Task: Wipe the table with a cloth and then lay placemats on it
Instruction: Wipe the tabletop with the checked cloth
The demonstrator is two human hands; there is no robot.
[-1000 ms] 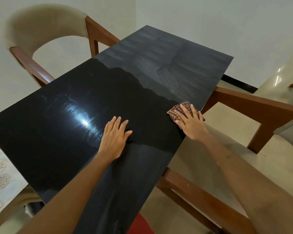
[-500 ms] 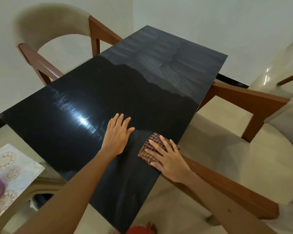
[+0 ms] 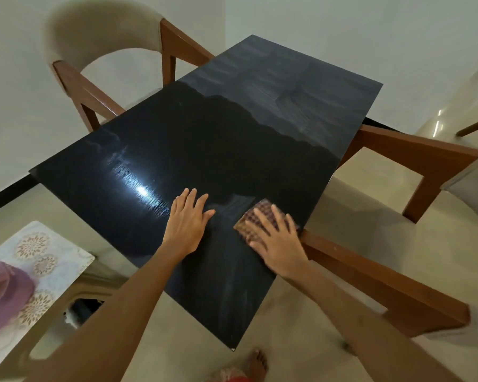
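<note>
Glossy black table (image 3: 177, 150) shows wipe streaks at its far end; the right hand (image 3: 276, 241), fingers flat and spread, has dragged the checked cloth (image 3: 250, 220) back to the near right edge, while the left hand (image 3: 186, 221) stays splayed flat, so wiping nears completion, placemats not yet laid

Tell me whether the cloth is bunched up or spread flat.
Flat: the cloth lies as a small pad on the table, pressed under the right hand.

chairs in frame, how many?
3. One chair at the table's far left, one along its right side, and a sliver of a third at the right edge. More may be out of view.
</note>
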